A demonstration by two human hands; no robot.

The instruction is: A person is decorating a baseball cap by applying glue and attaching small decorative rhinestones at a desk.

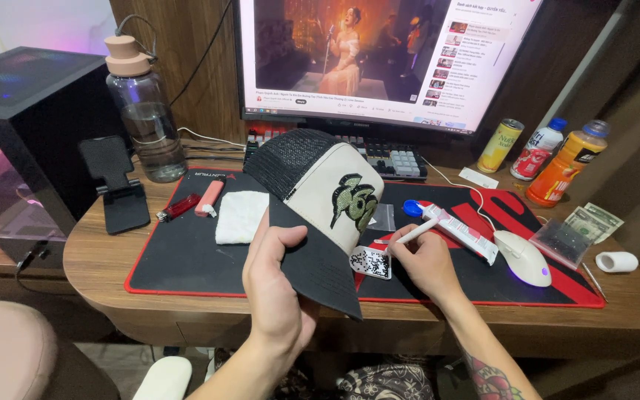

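My left hand (pixel 279 285) grips the black brim of a cap (pixel 320 189) with a cream front panel, a black mesh back and a green sparkly emblem, held tilted above the desk. My right hand (pixel 422 259) pinches a thin white pen-like tool (pixel 418 232), its tip pointing down toward a small tray of tiny stones (pixel 371 262) on the black and red desk mat (pixel 187 259). A white tube with a blue cap (pixel 453 226) lies just beyond my right hand.
On the mat lie a white mouse (pixel 524 256), a folded white cloth (pixel 240 216), a red lighter (pixel 178 208) and a pink lighter (pixel 210 197). A water bottle (pixel 146 118), phone stand (pixel 116 185), keyboard (pixel 387 157), monitor (pixel 379 55), can (pixel 501 145), two drink bottles, banknotes (pixel 592 221) surround it.
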